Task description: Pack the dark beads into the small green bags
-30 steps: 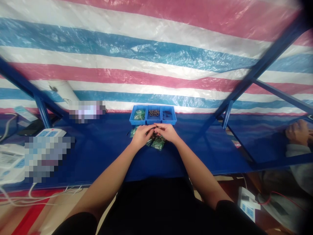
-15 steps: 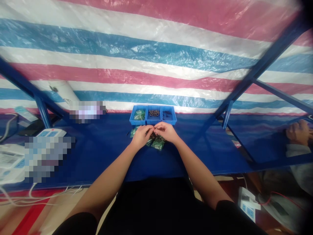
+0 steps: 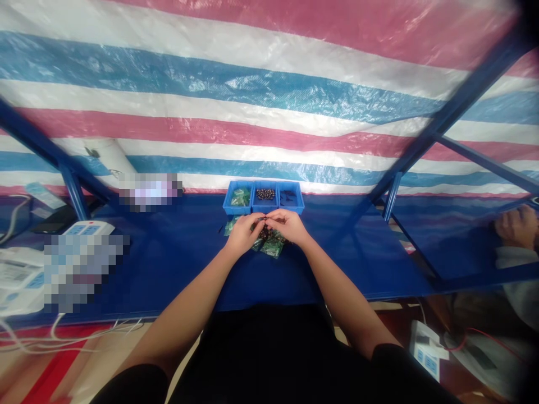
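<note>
My left hand and my right hand meet fingertip to fingertip just in front of the blue bins. Both are closed in a pinch, and whatever they hold is too small to name. Below my fingers lie small green packets and a heap of dark and brassy bits, partly hidden by the hands. Behind stand three blue bins side by side: the left bin holds green packets, the middle bin small brassy-and-dark pieces, the right bin thin dark pieces.
White power strips with cables lie on the left of the blue table. A blurred lit object is at the back left. Blue frame posts rise on both sides. Another person's hand is at far right.
My fingertips have shifted very slightly while staying together over the packets. The other person's hand at the far right has moved a little. The bins have stayed put.
</note>
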A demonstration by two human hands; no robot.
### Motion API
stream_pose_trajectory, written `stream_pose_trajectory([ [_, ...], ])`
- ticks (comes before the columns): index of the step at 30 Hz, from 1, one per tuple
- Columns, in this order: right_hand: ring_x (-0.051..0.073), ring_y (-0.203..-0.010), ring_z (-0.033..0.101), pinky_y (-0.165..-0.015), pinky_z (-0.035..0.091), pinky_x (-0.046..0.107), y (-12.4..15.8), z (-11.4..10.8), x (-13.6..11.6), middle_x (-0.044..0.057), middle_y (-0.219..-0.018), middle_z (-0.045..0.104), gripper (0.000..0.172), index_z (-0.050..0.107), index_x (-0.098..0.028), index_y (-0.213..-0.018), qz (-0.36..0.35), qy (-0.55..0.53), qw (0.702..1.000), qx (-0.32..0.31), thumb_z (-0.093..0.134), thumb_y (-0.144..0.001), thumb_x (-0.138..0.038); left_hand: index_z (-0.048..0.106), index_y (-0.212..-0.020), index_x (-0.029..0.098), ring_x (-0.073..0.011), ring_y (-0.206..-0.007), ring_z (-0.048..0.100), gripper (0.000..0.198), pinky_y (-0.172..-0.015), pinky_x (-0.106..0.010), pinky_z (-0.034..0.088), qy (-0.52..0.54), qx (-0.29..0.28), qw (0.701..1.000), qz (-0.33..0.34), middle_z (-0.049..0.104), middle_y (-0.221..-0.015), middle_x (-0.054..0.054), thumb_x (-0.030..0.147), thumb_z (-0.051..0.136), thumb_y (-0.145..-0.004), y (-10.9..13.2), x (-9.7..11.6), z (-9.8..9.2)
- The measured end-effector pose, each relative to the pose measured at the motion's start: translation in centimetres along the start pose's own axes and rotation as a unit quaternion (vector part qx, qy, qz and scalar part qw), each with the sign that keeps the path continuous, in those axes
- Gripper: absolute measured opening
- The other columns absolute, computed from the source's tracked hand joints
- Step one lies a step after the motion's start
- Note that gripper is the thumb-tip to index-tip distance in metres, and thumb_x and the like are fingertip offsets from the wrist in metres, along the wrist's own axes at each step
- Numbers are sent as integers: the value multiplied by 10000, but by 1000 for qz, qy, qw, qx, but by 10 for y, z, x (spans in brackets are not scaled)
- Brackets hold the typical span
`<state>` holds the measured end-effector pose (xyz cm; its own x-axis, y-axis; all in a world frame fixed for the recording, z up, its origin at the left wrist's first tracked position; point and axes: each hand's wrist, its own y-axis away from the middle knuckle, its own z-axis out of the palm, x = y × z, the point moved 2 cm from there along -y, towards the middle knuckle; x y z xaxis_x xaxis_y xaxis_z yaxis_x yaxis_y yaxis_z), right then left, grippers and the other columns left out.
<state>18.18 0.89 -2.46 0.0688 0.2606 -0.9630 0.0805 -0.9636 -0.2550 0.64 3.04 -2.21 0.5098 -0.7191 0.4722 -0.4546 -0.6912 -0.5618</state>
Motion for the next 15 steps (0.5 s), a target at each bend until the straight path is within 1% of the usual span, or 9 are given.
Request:
stream_pose_trajectory([
  [2,162,-694,674,-683,551,302,0,0,0,45,-777,707,344,657,-167,-951,5,3,1000,-3,700,-738,-434,617,-1076,228,-170,-746,627,238,-735,-301,481,-2,6,1000,4,694,-820,-23,367,488,-934,0,-1,1],
  [7,164,-710,679,-715,555,310,1,1,0,48,-793,711,357,661,-166,-953,5,14,1000,-5,704,-732,-443,635,-1002,221,-179,-834,642,233,-764,-309,475,1,6,1000,18,705,-944,-41,355,450,-952,0,-2,3],
  [11,171,-730,685,-737,559,322,1,1,1,54,-815,715,364,660,-168,-982,-1,7,1000,-3,708,-730,-427,632,-988,228,-176,-805,637,236,-765,-311,465,-1,-8,1000,20,703,-912,-27,359,439,-957,-1,-1,1],
  [15,179,-757,690,-755,561,331,2,1,1,53,-826,717,376,661,-175,-1001,1,6,1000,-6,710,-724,-426,636,-970,223,-174,-768,625,286,-743,-310,460,-4,-16,1000,13,693,-864,-30,382,398,-968,-2,0,0],
])
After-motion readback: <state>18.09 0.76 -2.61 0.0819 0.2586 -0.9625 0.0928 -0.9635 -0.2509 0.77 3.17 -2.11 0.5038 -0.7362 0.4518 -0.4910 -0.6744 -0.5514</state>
